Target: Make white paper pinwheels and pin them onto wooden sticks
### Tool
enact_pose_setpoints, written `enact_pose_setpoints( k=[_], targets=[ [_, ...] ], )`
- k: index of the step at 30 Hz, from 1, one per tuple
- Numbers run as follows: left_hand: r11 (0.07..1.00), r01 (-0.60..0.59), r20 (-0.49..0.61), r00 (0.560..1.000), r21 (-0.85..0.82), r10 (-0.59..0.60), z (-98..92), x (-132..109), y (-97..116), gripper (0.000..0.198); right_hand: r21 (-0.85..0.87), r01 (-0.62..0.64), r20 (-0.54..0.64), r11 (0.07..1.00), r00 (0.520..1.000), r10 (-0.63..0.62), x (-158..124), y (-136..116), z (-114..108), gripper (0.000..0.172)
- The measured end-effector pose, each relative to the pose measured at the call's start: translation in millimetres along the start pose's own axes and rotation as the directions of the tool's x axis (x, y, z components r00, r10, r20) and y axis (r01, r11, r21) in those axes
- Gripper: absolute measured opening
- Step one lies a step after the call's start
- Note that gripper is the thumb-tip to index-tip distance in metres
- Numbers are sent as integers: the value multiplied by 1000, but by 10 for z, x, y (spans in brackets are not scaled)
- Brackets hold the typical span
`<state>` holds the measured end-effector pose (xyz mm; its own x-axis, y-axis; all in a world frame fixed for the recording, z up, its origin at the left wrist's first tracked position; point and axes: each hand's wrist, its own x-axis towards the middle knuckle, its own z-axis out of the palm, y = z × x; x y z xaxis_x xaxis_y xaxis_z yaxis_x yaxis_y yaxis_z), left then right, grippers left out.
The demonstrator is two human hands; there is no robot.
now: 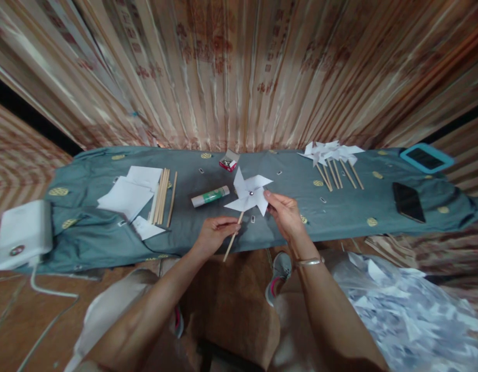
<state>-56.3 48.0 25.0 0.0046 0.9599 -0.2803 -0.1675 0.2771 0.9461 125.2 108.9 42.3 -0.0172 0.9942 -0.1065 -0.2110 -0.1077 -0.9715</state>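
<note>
A white paper pinwheel with a round pin head at its centre is held up over the near edge of the cloth. My left hand is closed around its wooden stick, a little below the blades. With thumb and fingers, my right hand pinches the edge of the right-hand blade. A green and white glue stick lies just left of the pinwheel. Behind it sits a small opened red box with small pins showing inside.
Paper sheets and loose wooden sticks lie left. Several pinwheels are grouped at the back right, near a dark phone and a blue-framed device. A white box with a cable stands far left. A plastic bag of paper pieces is below right.
</note>
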Motion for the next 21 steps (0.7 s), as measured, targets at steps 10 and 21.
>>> enact_pose_setpoints(
  k=[10, 21],
  targets=[
    [1000, -2, -43, 999, -25, 1, -12, 13, 11, 36, -53, -41, -18, 998, 999, 40, -52, 64, 90, 39],
    [1000, -25, -55, 998, -5, 24, -26, 5, 19, 37, -75, -101, -9, 992, 995, 101, -109, 38, 157, 43]
  ],
)
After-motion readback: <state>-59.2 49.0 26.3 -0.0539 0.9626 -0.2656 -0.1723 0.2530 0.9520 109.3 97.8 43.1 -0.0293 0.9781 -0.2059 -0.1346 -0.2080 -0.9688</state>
